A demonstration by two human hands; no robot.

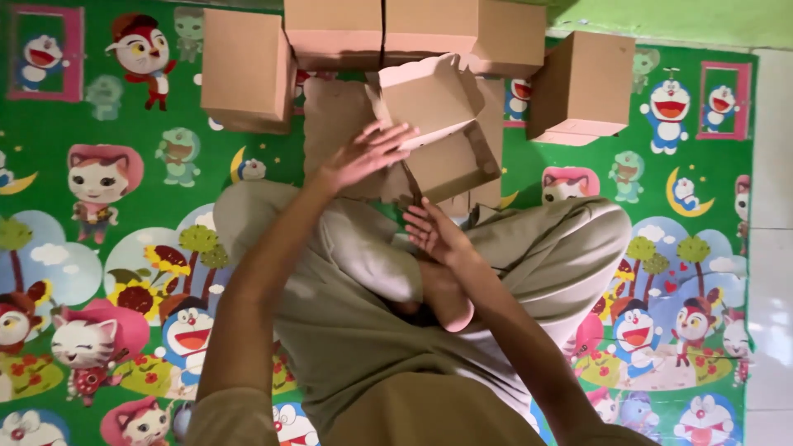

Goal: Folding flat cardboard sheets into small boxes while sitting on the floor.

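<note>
Hands work on a half-folded cardboard box that sits just past the person's crossed legs, near the far edge of the cartoon-printed floor mat. The left hand lies flat with fingers spread wide, pressing on the box's near left flap rather than gripping it. The right hand is open too, palm up and fingers loosely curled, touching the lower edge of the box without closing around anything. Part of the box's underside is hidden behind both hands, and I cannot tell how its bottom flaps sit. A flat sheet of cardboard lies under and to the left of it, partly covered. Finished boxes stand along the far edge of the mat: one at the left, a pair in the middle cut off by the top of the view, and one at the right. A pale tiled floor borders the mat's right edge, and the person's sleeves are cut off at the bottom.
</note>
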